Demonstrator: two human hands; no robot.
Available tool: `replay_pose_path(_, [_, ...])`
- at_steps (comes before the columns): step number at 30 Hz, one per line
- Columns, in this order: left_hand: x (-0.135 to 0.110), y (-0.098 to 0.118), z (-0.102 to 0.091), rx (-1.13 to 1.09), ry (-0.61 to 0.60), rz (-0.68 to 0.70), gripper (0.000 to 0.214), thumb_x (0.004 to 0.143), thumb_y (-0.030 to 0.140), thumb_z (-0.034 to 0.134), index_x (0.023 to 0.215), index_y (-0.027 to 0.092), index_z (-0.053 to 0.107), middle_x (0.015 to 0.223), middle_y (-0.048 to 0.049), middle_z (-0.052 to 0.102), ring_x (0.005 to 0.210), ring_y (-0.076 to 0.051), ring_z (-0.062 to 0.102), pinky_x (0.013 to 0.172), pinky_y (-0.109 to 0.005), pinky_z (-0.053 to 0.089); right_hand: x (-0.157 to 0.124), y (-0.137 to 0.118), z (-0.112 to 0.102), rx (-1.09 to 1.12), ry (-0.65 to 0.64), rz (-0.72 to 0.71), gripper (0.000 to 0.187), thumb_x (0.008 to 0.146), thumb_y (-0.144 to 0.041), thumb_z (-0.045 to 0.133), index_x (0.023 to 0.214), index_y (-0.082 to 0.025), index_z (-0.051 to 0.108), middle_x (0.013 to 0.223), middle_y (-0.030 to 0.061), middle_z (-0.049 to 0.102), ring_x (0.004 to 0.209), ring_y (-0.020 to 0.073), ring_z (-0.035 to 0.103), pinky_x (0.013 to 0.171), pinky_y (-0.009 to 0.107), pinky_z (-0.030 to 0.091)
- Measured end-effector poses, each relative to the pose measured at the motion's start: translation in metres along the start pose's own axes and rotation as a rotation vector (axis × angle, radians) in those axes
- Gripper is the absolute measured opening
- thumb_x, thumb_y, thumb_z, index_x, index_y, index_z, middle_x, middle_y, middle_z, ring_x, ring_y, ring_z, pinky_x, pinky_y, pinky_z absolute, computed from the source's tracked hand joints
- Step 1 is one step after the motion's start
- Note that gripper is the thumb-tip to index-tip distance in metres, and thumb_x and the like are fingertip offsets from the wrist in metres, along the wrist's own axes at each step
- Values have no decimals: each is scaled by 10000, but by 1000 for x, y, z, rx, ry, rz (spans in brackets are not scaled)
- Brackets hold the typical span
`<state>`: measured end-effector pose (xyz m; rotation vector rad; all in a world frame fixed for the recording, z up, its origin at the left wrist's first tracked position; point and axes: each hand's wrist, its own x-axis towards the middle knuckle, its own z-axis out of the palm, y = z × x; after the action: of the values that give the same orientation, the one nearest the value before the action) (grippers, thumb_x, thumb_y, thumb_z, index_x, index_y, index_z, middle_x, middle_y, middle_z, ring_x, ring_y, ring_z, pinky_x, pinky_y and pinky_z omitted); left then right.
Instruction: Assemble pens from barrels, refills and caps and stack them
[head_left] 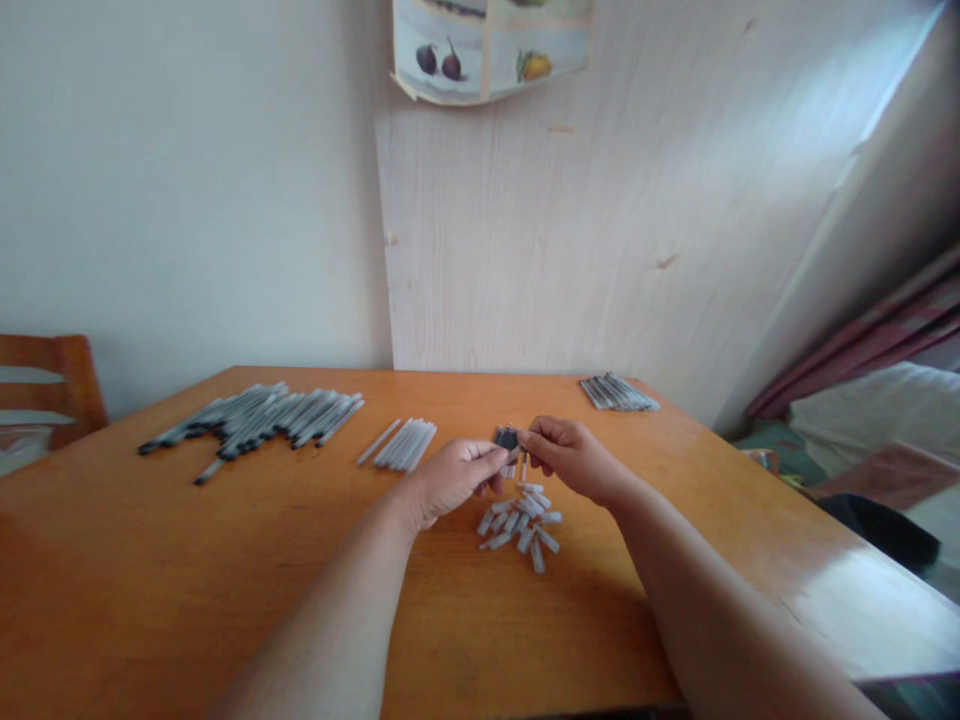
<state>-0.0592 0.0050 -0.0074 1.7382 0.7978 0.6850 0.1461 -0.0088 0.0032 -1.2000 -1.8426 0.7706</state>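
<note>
Above the middle of the wooden table [225, 560], my left hand [454, 478] and my right hand [571, 457] meet with fingers pinched. Between their fingertips is a small dark pen part [506, 437], held by both. Just below the hands lies a heap of several short clear pen caps [521, 522]. To the left of my left hand sits a small row of clear pen tubes [403, 443].
A large pile of grey pens [259, 417] lies at the table's far left. A smaller bundle of pens [619, 392] rests at the far right corner. A wooden chair [52, 385] stands at left, and bedding [870, 420] lies beyond the table's right edge.
</note>
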Motion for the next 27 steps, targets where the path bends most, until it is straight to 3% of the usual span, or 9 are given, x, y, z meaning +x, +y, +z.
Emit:
replay_pose_path(5, [-1, 4, 1, -50, -27, -86, 432, 861, 496, 486, 954, 114, 665, 718, -58, 656, 604, -118, 502, 574, -235, 343, 0, 1, -1, -42, 70, 24, 377, 875, -507, 513, 693, -177, 528, 611, -6, 553, 529, 92, 473, 512, 224, 362])
replay_pose_path(16, [0, -1, 1, 63, 93, 18, 344, 802, 473, 586, 842, 139, 659, 732, -21, 630, 615, -100, 478, 598, -228, 353, 2, 0, 4, 19, 105, 48, 381, 868, -507, 524, 677, -179, 509, 563, -17, 528, 502, 87, 458, 490, 212, 358])
replay_pose_path(21, [0, -1, -1, -22, 29, -29, 434, 863, 519, 479, 897, 126, 658, 726, -49, 650, 591, -107, 494, 568, -229, 347, 2, 2, 4, 26, 134, 61, 386, 872, -516, 516, 684, -179, 511, 545, -24, 519, 482, 84, 458, 475, 208, 347])
replay_pose_path(27, [0, 0, 1, 16, 12, -40, 394, 839, 482, 529, 927, 124, 668, 736, -55, 663, 603, -108, 506, 563, -225, 346, 4, 6, 5, 94, 129, 56, 391, 873, -518, 521, 684, -176, 517, 557, -18, 537, 476, 80, 449, 471, 211, 339])
